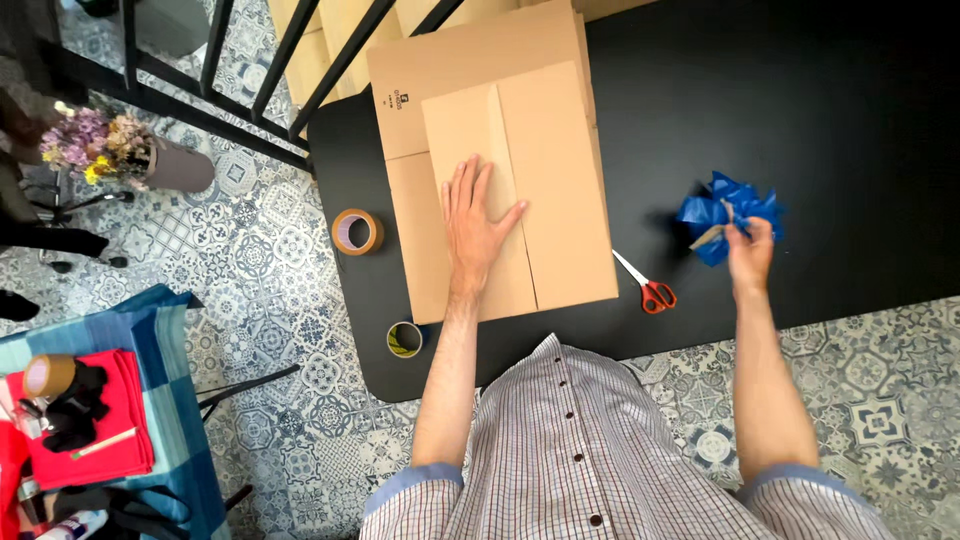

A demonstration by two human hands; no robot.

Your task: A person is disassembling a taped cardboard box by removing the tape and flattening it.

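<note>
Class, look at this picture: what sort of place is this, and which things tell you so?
Probably a home or small workroom set up for packing: a cardboard box on a black table, tape rolls, and a patterned tile floor.

Bright, even daylight, soft shadows, sharp focus throughout, with wide-angle bending at the edges.

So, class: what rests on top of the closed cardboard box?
Only the left hand lies flat on the cardboard box, across its closed flaps. What is inside cannot be seen; the flaps cover it.
</note>
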